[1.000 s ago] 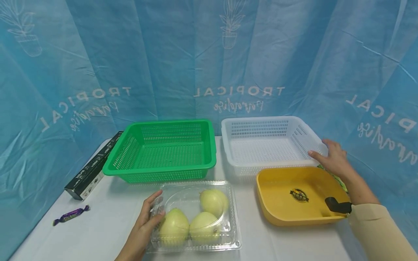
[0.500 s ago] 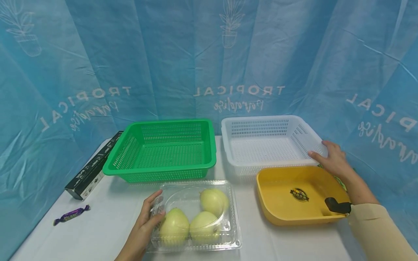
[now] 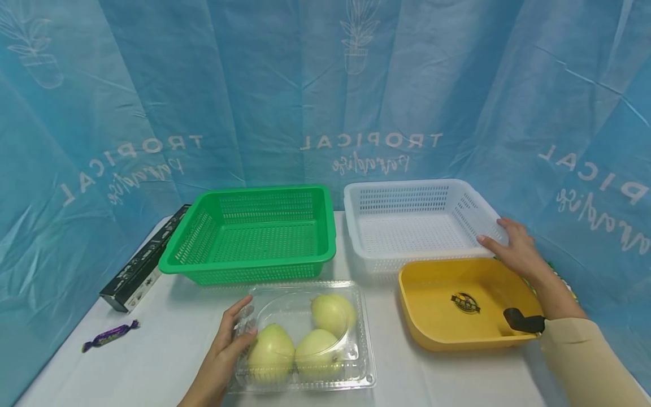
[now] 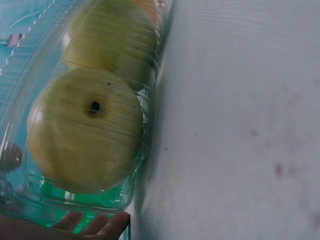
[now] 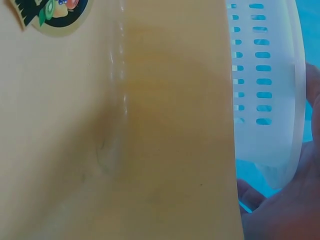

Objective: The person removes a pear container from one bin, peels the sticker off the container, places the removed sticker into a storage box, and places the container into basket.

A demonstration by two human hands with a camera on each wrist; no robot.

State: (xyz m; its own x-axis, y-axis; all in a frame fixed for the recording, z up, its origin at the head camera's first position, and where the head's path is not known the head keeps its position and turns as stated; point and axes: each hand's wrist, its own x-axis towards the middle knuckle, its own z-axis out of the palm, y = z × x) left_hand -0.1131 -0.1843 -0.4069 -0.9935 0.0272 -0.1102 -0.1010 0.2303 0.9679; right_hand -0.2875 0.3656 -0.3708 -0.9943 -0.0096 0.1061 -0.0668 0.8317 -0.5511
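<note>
My left hand [image 3: 224, 347] grips the left side of a clear plastic clamshell box [image 3: 370, 362], thumb on top. Three pale yellow-green pears [image 3: 272, 353] lie inside the box; the left wrist view shows one pear [image 4: 85, 140] close up through the ribbed wall, with fingertips [image 4: 115, 225] at the box's end. At the right, my right hand [image 3: 519, 251] holds the near right corner of a white slotted basket [image 3: 407, 254]. In the right wrist view, that basket [image 5: 270, 145] sits between thumb and fingers, which a yellow tub [image 5: 175, 125] partly hides.
A green slotted basket [image 3: 254, 267] stands at the back left, beside a long black box [image 3: 137, 265]. A purple-wrapped candy [image 3: 111, 336] lies at the left. Behind my right forearm shows something green and yellow [image 3: 564, 282]. A blue curtain [image 3: 285, 85] closes off the back.
My right hand has shifted very slightly left at the white basket's corner, and more of the green and yellow thing shows behind the forearm. The left hand and clamshell box stay put.
</note>
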